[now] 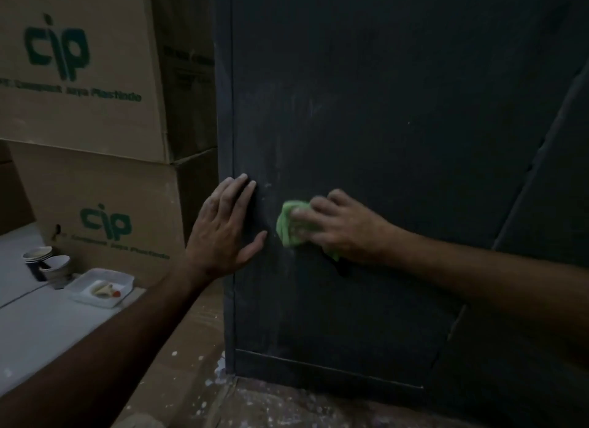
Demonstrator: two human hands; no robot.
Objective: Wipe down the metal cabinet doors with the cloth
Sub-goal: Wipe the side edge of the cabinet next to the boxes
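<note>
A dark grey metal cabinet door (366, 108) fills the middle and right of the view, with pale dusty smears on its left part. My right hand (344, 226) presses a bunched green cloth (291, 226) flat against the door at mid height. My left hand (226, 230) lies flat on the door's left edge, fingers spread and pointing up, holding nothing. A second door panel (557, 188) shows at the far right, beyond a slanting seam.
Stacked cardboard boxes (79, 77) printed "cip" stand left of the cabinet. In front of them, on a pale surface, sit nested paper cups (47, 262) and a white tray (102, 287) with scraps. The floor (287, 405) below is speckled with paint.
</note>
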